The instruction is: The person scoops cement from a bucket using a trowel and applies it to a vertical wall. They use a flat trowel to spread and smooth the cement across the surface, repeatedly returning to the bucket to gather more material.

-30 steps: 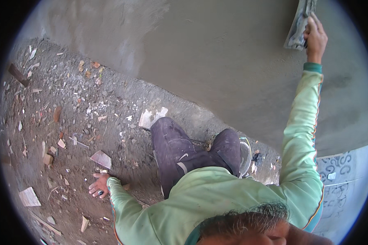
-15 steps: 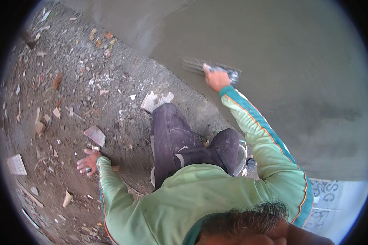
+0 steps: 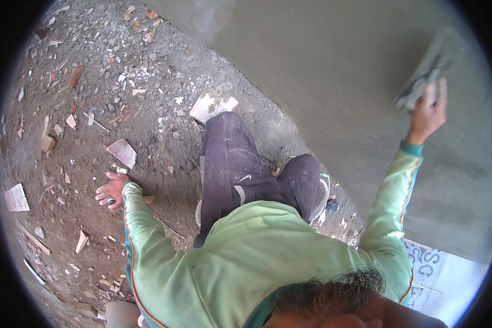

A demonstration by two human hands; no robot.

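Note:
My right hand [image 3: 427,112] grips a steel plastering trowel [image 3: 418,82] at the upper right, blurred with motion, against a smooth grey cement surface [image 3: 322,54]. My left hand [image 3: 111,190], with a dark ring on one finger, rests spread on the dirt ground [image 3: 65,164] at the left, holding nothing. Close to it lies a pale broken tile piece [image 3: 122,153]. My bent knees in dusty dark trousers are in the middle, beside the rough lower edge of the cement surface.
A white, crusted slab [image 3: 208,106] lies by my left knee. A container's rim [image 3: 324,191] shows beside my right knee. Stones, wood scraps and tile shards litter the ground. A pale printed surface [image 3: 437,273] is at the lower right.
My right hand with the trowel swept down-left, then back up and right across the cement. The view has shifted, and my left hand stays spread on the ground.

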